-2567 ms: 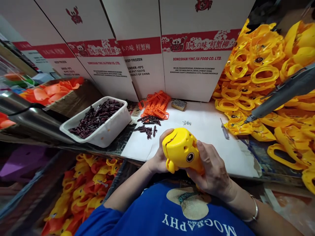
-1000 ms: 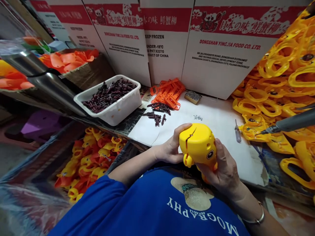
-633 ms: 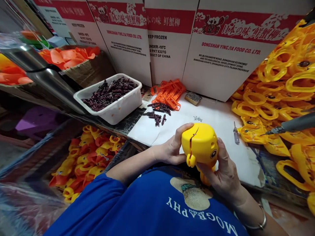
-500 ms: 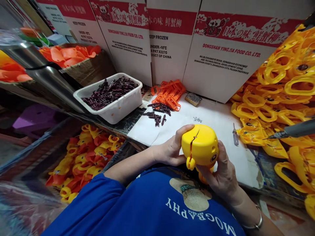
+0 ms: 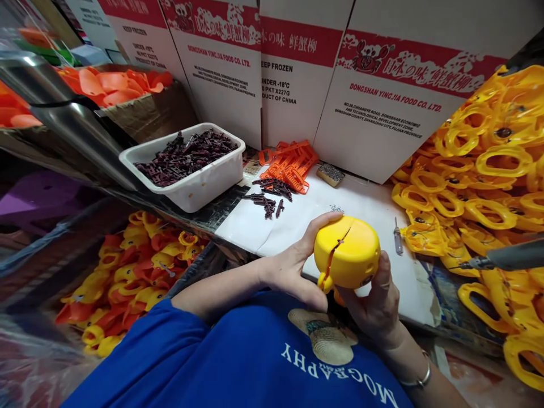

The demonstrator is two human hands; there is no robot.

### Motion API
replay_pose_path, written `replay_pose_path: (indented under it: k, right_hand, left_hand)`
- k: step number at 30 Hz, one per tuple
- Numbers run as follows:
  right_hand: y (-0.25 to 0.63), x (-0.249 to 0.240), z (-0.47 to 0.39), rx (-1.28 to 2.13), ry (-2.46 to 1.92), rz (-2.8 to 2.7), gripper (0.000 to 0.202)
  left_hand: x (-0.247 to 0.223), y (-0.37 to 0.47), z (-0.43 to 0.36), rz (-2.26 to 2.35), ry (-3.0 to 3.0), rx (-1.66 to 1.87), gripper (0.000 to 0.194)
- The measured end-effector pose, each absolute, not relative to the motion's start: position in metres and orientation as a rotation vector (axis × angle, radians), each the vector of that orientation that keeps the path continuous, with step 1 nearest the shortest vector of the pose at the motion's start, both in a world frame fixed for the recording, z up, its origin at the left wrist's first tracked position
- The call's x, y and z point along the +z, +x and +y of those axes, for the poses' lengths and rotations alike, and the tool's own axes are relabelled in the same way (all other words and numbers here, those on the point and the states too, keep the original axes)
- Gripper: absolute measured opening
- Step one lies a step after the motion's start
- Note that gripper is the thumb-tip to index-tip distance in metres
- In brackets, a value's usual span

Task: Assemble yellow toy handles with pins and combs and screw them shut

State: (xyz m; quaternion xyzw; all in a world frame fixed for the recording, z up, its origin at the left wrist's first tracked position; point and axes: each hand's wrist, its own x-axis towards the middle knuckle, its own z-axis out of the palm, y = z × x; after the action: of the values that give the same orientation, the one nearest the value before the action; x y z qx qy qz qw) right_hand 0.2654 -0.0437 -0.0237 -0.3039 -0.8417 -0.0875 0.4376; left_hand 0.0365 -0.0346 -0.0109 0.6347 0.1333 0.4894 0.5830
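Note:
Between my two hands is a yellow plastic duck-like toy (image 5: 351, 252), with a dark open seam down its top and side and an eye facing right. My left hand (image 5: 300, 266) grips its left side, thumb low near a small yellow knob. Around the right and lower side are the fingers of my right hand (image 5: 378, 300). The toy is over the front edge of a white sheet (image 5: 293, 226), close to my blue shirt. Small dark plastic parts (image 5: 266, 204) lie on the sheet, left of the toy. Orange pieces (image 5: 289, 164) are piled behind them.
A white tub (image 5: 204, 187) of dark parts stands left, beside a steel flask (image 5: 80, 124). Yellow shells (image 5: 480, 187) heap at right, near a screwdriver (image 5: 398, 237) and a grey power tool (image 5: 510, 258). A crate of ducks (image 5: 136, 272) is lower left; cartons (image 5: 297, 73) stand behind.
The toy has turned slightly in my hands, its seam now wider and its eye lower. My left thumb has shifted down off the toy's side. The view has moved slightly.

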Motion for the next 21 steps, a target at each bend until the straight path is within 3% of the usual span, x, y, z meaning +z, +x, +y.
replay_pose_path:
  k: [4, 6, 21]
  right_hand:
    - [0.263, -0.024, -0.042, -0.241, -0.758, -2.098, 0.095]
    - [0.264, -0.024, -0.042, -0.219, -0.767, -2.106, 0.094]
    - [0.275, -0.017, -0.033, -0.006, -0.685, -2.167, 0.091]
  left_hand:
    - [-0.012, 0.056, -0.043, 0.365, 1.277, 1.286, 0.099]
    - [-0.010, 0.061, -0.047, 0.371, 1.239, 1.297, 0.090]
    - [-0.012, 0.062, -0.053, 0.343, 1.280, 1.338, 0.076]
